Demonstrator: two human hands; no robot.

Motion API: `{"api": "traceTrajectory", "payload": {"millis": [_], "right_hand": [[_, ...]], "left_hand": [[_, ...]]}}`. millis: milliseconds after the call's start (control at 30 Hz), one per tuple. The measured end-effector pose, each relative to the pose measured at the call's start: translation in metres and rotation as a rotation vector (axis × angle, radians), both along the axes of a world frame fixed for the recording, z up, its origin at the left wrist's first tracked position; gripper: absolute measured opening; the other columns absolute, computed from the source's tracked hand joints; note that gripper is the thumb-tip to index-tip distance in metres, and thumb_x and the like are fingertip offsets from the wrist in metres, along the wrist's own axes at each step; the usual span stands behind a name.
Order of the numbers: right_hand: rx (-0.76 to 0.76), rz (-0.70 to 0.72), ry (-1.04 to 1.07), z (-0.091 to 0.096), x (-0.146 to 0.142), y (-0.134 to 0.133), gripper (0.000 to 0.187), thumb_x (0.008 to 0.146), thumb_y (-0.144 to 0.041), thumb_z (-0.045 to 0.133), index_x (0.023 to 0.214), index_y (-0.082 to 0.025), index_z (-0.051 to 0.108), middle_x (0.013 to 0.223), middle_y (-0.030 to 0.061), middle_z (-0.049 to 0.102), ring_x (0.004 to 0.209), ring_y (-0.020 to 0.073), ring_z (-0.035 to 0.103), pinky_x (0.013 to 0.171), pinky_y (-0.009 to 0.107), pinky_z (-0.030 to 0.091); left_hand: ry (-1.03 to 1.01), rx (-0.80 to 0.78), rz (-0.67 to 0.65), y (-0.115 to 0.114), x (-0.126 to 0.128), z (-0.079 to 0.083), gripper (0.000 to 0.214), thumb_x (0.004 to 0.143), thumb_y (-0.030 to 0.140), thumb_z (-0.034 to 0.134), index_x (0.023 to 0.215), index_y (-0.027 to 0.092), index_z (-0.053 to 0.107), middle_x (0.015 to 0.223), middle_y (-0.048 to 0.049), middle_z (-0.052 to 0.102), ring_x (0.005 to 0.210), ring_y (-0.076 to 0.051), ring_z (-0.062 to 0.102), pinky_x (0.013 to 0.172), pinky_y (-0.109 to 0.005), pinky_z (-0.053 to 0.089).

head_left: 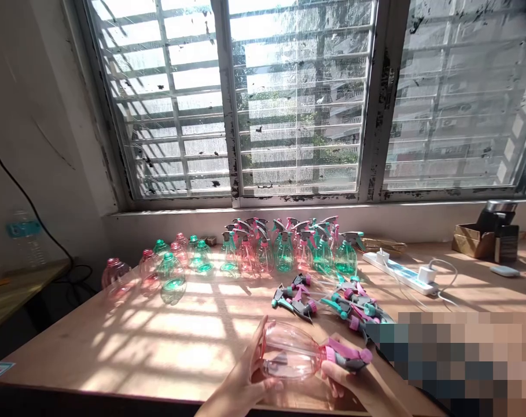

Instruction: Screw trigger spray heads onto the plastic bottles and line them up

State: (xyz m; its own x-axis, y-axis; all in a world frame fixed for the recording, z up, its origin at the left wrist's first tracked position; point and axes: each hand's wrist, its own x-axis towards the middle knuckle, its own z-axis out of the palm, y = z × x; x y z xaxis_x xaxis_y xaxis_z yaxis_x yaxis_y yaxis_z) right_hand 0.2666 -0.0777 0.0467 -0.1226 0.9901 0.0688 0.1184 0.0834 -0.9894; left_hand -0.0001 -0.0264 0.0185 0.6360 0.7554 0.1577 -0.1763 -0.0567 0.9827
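Note:
A clear pink spray bottle (289,350) lies on its side just above the wooden table's (158,341) front edge. My left hand (243,376) wraps round the bottle's round body from below. My right hand (347,382) grips the neck, where a pink and grey trigger head (347,356) sits on the bottle. Just beyond lies a pile of loose trigger heads (332,301), pink and teal.
Several capped pink and green spray bottles (289,249) stand in rows under the window. Several headless bottles (167,272) stand to their left. A white power strip (401,275) with a charger and a cardboard box (473,238) lie at the right. A pixelated patch covers the lower right.

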Motion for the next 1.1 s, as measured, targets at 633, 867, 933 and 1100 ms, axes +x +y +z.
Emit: {"api": "traceTrajectory", "payload": {"millis": [633,867,933,1100], "right_hand": [[-0.001,-0.022,-0.029,-0.009,0.004,0.003,0.031,0.081,-0.046,0.063,0.067,-0.019,0.061,0.054,-0.0005,0.060,0.053,0.0164,0.054,0.055,0.029,0.039],[0.017,0.018,0.023,-0.002,0.002,0.001,0.027,0.084,-0.043,0.064,0.068,-0.020,0.062,0.057,-0.0017,0.059,0.054,0.0158,0.054,0.058,0.029,0.042],[0.021,0.015,0.029,-0.005,0.003,0.002,0.029,0.084,-0.044,0.064,0.068,-0.020,0.063,0.056,-0.0012,0.060,0.054,0.0160,0.054,0.057,0.029,0.042],[0.019,0.035,0.031,-0.019,0.007,0.007,0.036,0.082,-0.051,0.067,0.069,-0.018,0.066,0.056,0.0001,0.062,0.054,0.0161,0.056,0.055,0.028,0.042]], "left_hand": [[-0.008,0.011,0.028,0.001,0.001,-0.008,0.113,0.080,0.035,0.086,0.159,0.051,0.006,0.170,-0.0040,0.021,0.135,-0.031,0.047,0.096,-0.037,0.052],[0.021,-0.077,-0.008,0.003,-0.002,-0.006,0.112,0.079,0.033,0.088,0.160,0.047,0.012,0.167,-0.0074,0.030,0.139,-0.036,0.046,0.106,-0.046,0.048],[0.003,-0.054,-0.018,0.001,0.000,-0.001,0.111,0.080,0.030,0.087,0.159,0.050,0.013,0.171,-0.0040,0.022,0.143,-0.037,0.043,0.108,-0.047,0.047],[-0.016,-0.039,-0.002,-0.006,0.003,0.010,0.106,0.081,0.031,0.086,0.159,0.048,0.016,0.172,-0.0029,0.020,0.154,-0.039,0.025,0.113,-0.046,0.042]]}}
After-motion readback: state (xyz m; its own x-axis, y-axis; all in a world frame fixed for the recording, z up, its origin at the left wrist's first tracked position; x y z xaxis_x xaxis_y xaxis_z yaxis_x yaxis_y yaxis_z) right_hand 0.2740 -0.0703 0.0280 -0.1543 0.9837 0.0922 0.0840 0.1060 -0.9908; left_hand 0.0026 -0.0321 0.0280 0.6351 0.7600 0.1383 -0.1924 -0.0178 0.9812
